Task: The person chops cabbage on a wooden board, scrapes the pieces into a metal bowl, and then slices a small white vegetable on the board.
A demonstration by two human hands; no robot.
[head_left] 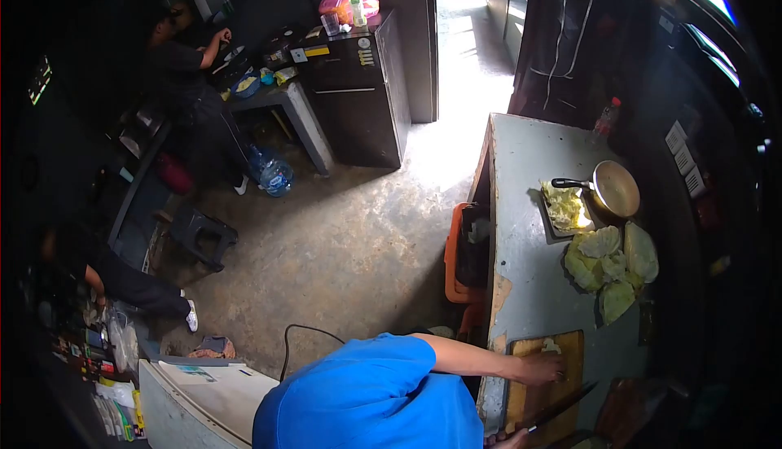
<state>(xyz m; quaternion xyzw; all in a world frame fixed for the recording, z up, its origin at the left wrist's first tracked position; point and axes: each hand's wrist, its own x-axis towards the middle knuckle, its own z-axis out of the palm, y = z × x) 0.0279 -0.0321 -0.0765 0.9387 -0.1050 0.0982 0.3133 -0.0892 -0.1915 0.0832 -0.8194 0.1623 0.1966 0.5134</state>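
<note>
Over a wooden cutting board (pixel 521 403) on the grey counter, my left hand (pixel 539 367) rests with its fingers bent and pressed together. A small pale piece (pixel 551 345) lies at the far side of these fingers; whether they hold anything is too small to tell. My right hand (pixel 513 440), at the bottom edge and partly cut off, is closed round the handle of a knife (pixel 562 407). The dark blade points away across the board, clear of my left hand. Cabbage leaves (pixel 604 263) lie in a pile farther along the counter.
A pan (pixel 617 189) sits beside a tray of cut leaves (pixel 564 207). A red-capped bottle (pixel 606 117) stands at the counter's far end. An orange bin (pixel 456 258) is beside the counter. One person (pixel 183 66) stands at the back left, another (pixel 122 282) at the left.
</note>
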